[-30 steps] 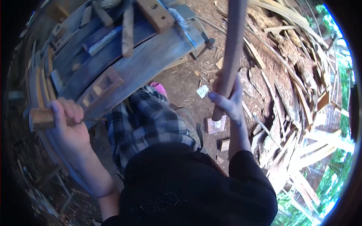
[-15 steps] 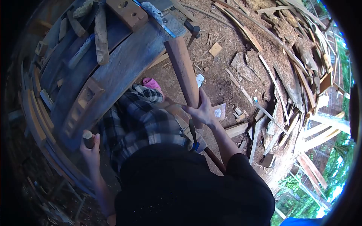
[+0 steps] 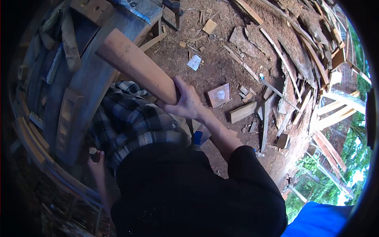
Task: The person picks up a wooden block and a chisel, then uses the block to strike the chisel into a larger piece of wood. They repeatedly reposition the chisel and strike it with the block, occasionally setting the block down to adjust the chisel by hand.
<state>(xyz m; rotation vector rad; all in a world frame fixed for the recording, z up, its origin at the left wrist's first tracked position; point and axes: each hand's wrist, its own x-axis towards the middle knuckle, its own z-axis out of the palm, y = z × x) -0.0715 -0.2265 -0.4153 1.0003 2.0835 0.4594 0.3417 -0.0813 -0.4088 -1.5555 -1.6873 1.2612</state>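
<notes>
My right hand point(image 3: 185, 100) is closed around the near end of a thick, reddish-brown length of wood point(image 3: 138, 69). Its far end slants up and left over the grey wooden bench point(image 3: 92, 77). Low on the left, my left hand point(image 3: 96, 164) grips a short, dark round handle point(image 3: 94, 154) with a pale, worn top; its lower part is hidden in the fist. On the bench, near the left hand, lies a wooden block with several square recesses cut in it point(image 3: 68, 114).
A brown block with holes point(image 3: 92, 8), a blue-edged saw blade point(image 3: 136, 12) and rough wood pieces point(image 3: 70, 41) lie on the bench. Offcuts, including a squared block point(image 3: 242, 112), litter the sawdust floor. Wood strips point(image 3: 284, 63) pile up at right. Blue fabric point(image 3: 319, 219) shows bottom right.
My right hand has swung the length of wood left, its far end now over the bench. The left hand, still gripping the handle, sits slightly lower. The view has shifted.
</notes>
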